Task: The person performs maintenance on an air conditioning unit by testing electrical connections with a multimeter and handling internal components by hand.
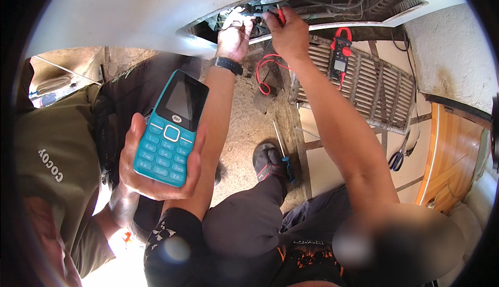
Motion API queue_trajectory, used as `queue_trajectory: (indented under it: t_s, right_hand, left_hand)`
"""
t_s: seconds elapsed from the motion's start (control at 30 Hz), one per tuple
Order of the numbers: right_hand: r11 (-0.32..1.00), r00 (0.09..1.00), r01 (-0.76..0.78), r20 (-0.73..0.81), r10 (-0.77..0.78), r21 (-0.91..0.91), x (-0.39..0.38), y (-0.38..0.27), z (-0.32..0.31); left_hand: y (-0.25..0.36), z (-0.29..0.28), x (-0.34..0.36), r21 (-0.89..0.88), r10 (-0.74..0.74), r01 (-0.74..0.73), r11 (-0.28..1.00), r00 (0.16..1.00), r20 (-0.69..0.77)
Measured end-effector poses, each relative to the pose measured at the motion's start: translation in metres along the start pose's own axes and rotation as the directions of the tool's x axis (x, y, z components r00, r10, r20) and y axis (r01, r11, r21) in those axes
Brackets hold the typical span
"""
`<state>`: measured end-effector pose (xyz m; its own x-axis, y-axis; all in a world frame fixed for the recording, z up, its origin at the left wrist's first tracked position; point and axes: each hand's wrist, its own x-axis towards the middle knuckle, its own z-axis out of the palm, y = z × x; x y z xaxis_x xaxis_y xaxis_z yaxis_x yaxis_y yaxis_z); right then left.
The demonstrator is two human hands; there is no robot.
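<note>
My left hand [235,40], a dark watch on its wrist, reaches into the opening in a white panel. Its fingers are pinched among wires [221,16], and what they hold is too small to make out. Beside it, my right hand [291,35] is closed around a red test probe [281,15] that points into the opening. A red lead [263,74] loops below the hands. To the right, a red and black clamp meter [341,55] lies on a slatted grille [377,87]. Between my forearms, a screwdriver [287,167] with a blue and black handle rests on the floor.
At left, a person in an olive shirt [57,146] holds a teal keypad phone [169,131] over my left forearm. Blue-handled scissors [396,160] lie on the tiles near a wooden board [449,152]. A white wall [442,53] stands at right; my foot [268,162] is below.
</note>
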<state>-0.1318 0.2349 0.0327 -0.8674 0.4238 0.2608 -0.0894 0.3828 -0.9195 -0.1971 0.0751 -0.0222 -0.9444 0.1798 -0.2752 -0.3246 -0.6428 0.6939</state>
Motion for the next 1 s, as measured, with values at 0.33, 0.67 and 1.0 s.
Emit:
queue_trajectory:
  t_s: [0.33,0.67,1.0]
  right_hand:
    - [0.977,0.995,0.097,0.003,-0.098,-0.191,-0.029,-0.004,0.019]
    - [0.962,0.989,0.111,0.119,-0.083,-0.25,-0.053,-0.012,0.032]
    - [0.982,0.96,0.045,0.279,0.007,-0.181,-0.055,-0.012,0.017]
  left_hand:
    - [0.09,0.05,-0.177,0.067,0.126,-0.143,0.987,0.969,0.21]
    - [0.14,0.069,-0.272,0.095,0.243,-0.278,0.956,0.929,0.279]
    - [0.143,0.068,-0.277,0.112,0.254,-0.292,0.95,0.929,0.269]
